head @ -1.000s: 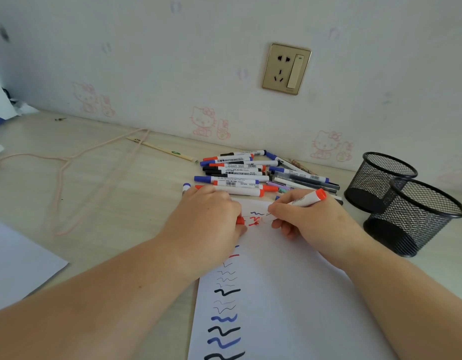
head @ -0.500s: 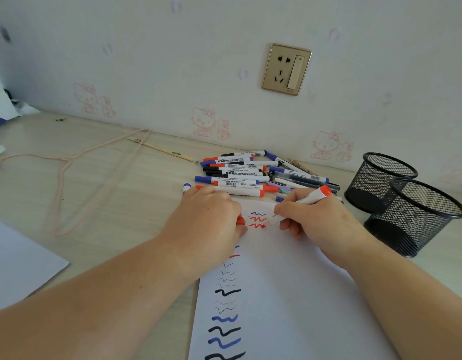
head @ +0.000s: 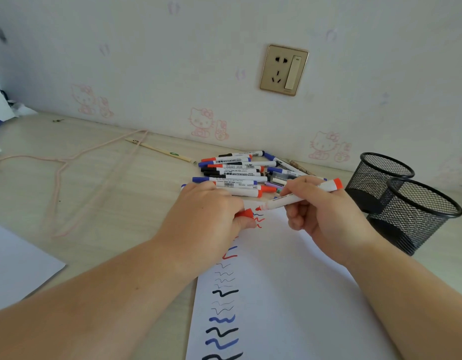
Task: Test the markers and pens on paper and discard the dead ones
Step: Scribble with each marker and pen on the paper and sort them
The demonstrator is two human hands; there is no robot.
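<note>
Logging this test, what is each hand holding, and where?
Right hand grips the red marker mid-barrel; left hand pinches its red cap.

black mesh cups (head: 417, 214), red-ended white marker (head: 302, 196), squiggle-marked white paper (head: 289, 294)

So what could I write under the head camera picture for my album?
Right hand brings red marker to the cap in left hand above squiggled paper.

Home, likely child's room: cartoon-cat wallpaper (head: 201, 123), wall socket (head: 284, 70), wooden desk (head: 94, 203).
</note>
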